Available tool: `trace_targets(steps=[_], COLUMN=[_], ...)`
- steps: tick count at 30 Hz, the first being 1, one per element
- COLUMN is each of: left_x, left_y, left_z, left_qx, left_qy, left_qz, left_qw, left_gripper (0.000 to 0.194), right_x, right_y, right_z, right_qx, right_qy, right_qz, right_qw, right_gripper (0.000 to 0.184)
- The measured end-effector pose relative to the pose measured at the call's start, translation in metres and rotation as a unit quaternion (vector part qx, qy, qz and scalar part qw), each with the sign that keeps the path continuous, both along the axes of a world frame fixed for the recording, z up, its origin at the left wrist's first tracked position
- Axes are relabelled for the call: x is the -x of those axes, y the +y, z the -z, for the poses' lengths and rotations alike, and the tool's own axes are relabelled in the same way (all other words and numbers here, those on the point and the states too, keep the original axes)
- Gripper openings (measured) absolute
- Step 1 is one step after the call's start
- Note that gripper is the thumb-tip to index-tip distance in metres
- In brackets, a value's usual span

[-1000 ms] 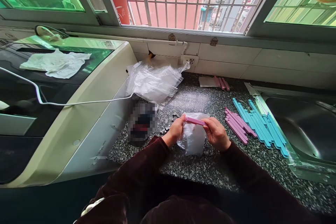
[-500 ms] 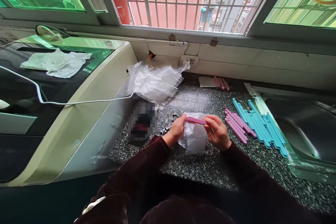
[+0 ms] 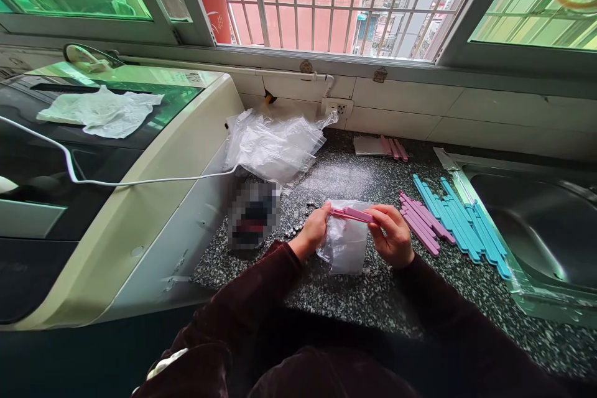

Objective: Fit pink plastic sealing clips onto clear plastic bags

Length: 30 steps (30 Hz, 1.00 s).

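My left hand (image 3: 318, 227) pinches the left end of a slim pink plastic bag clip (image 3: 357, 215), and my right hand (image 3: 392, 236) grips its right end. Two narrow bars show between my fingers, slightly apart and overlapping. Whether they are joined at one end, I cannot tell. Beneath the clip lies a clear plastic bag (image 3: 349, 249) on the speckled counter. Right of my right hand is a pile of similar pink clips (image 3: 422, 224), with a pile of blue clips (image 3: 461, 221) beside it.
A heap of clear plastic bags (image 3: 277, 143) lies at the back, near a large white and black machine (image 3: 153, 199). A blurred-out dark item (image 3: 253, 216) sits left of my hands. More pink clips (image 3: 395, 148) rest by the wall. A steel sink (image 3: 536, 217) is at right.
My right hand has shifted slightly right, and the pink clip, a single bar before, now shows as two bars a little apart. My left hand has stayed in place.
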<state>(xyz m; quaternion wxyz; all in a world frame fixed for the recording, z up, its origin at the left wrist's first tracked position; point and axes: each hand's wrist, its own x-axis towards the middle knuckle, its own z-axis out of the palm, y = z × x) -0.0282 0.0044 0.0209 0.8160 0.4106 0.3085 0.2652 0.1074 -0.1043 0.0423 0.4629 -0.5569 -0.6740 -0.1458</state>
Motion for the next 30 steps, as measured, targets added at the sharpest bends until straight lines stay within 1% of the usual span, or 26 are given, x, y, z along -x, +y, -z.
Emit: trace_targets(steps=[3,7,11,14,19,22,25,30], left_x=[0.000,-0.001,0.000,0.000,0.002,0.002,0.002,0.002], left_y=[0.002,0.003,0.002,0.001,0.003,0.003,0.003,0.001], left_z=[0.005,0.009,0.005,0.001,0.000,0.001,-0.001,-0.006], left_qx=[-0.015,-0.017,-0.008,0.002,-0.021,-0.020,-0.008,-0.002], left_qy=[-0.008,-0.023,-0.021,-0.013,-0.004,0.001,0.000,0.001], left_qz=[-0.009,-0.003,-0.008,0.001,0.008,-0.008,-0.024,-0.024], left_qw=[1.000,1.000,1.000,1.000,1.000,1.000,1.000,1.000], left_gripper=[0.036,0.037,0.035,0.039,0.042,0.039,0.036,0.037], right_x=[0.000,-0.001,-0.002,-0.003,-0.004,-0.005,-0.006,-0.007], right_y=[0.000,-0.001,-0.002,-0.002,-0.003,-0.003,-0.003,-0.003], right_z=[-0.001,-0.001,-0.001,-0.001,-0.003,-0.004,-0.005,-0.005], right_qx=[-0.009,-0.015,-0.015,-0.026,-0.032,-0.037,-0.048,-0.058], right_qy=[0.001,-0.003,-0.005,-0.004,-0.013,-0.017,-0.019,-0.015], right_qz=[-0.002,0.002,0.012,0.009,0.021,0.028,0.029,0.027], right_qw=[1.000,1.000,1.000,1.000,0.999,0.999,0.998,0.998], right_gripper=[0.022,0.022,0.021,0.021,0.021,0.021,0.021,0.022])
